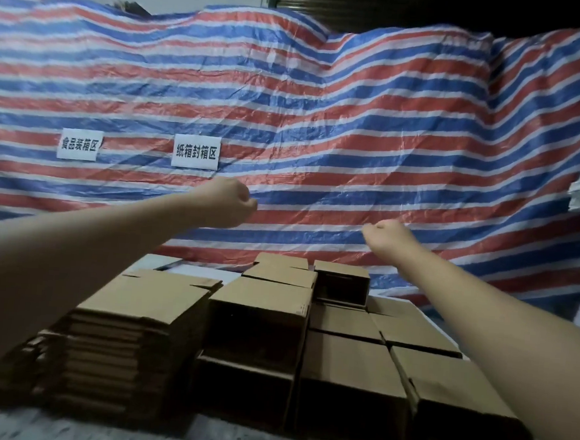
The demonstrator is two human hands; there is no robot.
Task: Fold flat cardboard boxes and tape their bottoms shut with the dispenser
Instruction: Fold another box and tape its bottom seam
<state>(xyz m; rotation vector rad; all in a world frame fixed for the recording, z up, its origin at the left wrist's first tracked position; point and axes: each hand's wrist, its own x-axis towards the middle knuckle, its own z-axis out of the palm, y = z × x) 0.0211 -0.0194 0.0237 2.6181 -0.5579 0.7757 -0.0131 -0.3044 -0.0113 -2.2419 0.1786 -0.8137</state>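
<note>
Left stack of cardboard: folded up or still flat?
Flat. The stack of cardboard blanks shows thin layered edges down its front; the erected boxes beside it stand open.

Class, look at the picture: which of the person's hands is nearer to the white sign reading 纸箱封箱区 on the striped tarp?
Left. The left hand, fist curled, is just below and right of the sign; the right hand is much farther right and lower.
</note>
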